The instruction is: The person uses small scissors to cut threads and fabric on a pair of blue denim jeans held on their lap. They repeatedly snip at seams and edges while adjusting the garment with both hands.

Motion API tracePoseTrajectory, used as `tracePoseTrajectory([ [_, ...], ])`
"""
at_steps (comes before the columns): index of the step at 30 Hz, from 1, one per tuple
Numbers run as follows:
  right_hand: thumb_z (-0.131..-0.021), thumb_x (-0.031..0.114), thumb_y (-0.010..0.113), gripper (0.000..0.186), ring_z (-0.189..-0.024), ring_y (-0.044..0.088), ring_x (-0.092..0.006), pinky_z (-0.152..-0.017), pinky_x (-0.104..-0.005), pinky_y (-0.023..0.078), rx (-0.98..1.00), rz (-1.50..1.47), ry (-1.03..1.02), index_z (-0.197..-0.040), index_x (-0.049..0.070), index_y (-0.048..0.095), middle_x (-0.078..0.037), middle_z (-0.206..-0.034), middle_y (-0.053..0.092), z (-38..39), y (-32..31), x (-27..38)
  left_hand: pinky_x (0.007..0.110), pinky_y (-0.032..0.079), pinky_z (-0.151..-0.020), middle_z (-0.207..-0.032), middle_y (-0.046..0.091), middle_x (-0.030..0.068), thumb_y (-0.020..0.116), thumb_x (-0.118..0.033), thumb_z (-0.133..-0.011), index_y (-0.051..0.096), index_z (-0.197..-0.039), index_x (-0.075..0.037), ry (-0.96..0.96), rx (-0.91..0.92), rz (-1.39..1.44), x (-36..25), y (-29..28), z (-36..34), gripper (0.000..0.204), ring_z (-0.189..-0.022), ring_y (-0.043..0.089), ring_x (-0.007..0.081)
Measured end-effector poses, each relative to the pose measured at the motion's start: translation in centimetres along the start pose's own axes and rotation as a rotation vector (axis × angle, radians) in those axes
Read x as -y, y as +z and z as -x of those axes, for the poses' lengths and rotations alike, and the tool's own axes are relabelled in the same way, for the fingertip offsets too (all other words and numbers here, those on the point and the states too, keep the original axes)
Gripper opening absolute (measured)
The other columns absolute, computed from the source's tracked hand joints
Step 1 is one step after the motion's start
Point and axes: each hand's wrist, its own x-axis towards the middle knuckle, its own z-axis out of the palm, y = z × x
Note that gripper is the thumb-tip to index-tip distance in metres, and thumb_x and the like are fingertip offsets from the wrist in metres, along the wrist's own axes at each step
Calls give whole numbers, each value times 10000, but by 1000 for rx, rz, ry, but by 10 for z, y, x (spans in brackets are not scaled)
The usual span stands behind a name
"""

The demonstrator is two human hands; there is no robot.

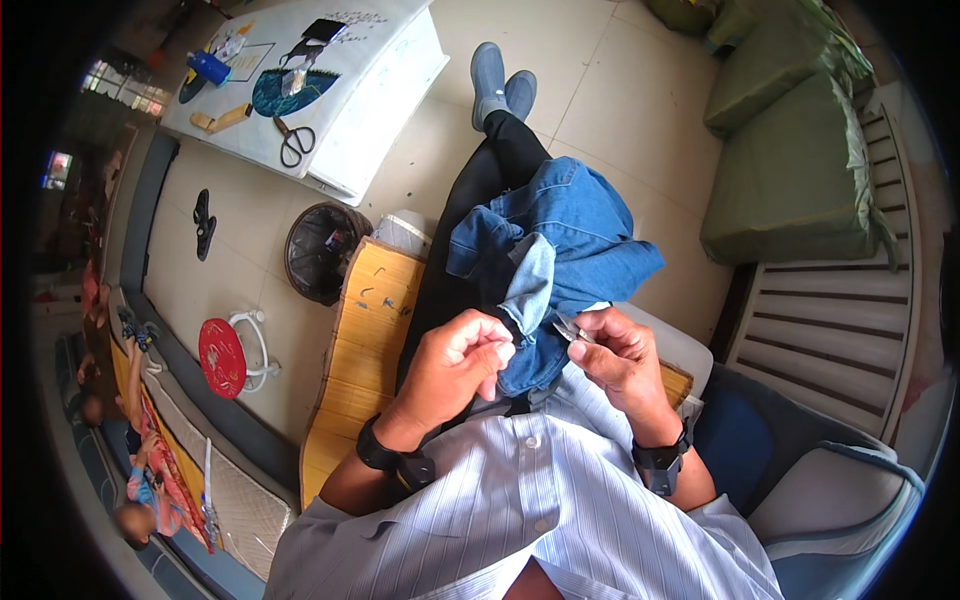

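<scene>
A pair of blue jeans (pixel 575 235) lies bunched across my lap, with a paler blue section of the cloth (pixel 530 285) folded outward near my hands. My right hand (pixel 620 358) is closed around small metal thread snips (pixel 570 328), whose pointed tips face left over the denim. To the left, my left hand (pixel 462 360) is pinched, thumb against fingers, beside the pale cloth edge. What it grips, if anything, is too small to make out. A short gap separates the two hands.
Black-handled scissors (pixel 295 142) and a blue bottle (pixel 208 67) lie on a white table (pixel 385 85). A dark waste bin (pixel 322 252), a red-topped stool (pixel 222 358) and a yellow slatted mat (pixel 365 345) are left. Green wrapped bundles (pixel 790 180) stand right; people sit far left.
</scene>
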Motion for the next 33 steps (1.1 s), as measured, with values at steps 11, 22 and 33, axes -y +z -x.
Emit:
tracePoseTrajectory([
  [11, -977, 66, 746, 186, -736, 488, -3, -636, -202, 369, 95, -42, 66, -1156, 33, 702, 59, -882, 657, -2, 10, -12, 261, 489, -552, -812, 691, 72, 751, -28, -948, 640, -1021, 15, 239, -96, -522, -8, 23, -4, 139, -630, 631, 68],
  [22, -931, 27, 732, 236, -532, 407, -41, -486, -222, 335, 33, -510, 120, -1160, 15, 679, 15, -736, 562, -11, 6, -24, 257, 457, -505, -736, 646, 23, 642, 16, -951, 639, -925, -12, 17, -17, -207, -3, -1, -5, 38, -569, 599, 65],
  [33, -900, -27, 729, 216, -536, 417, -28, -470, -208, 318, 10, -454, 105, -1093, 37, 658, 16, -841, 614, -24, -23, -8, 280, 553, -810, -1044, 705, 77, 684, -7, -939, 650, -1196, -8, 124, -660, -259, 26, -163, -46, 259, -896, 679, 151],
])
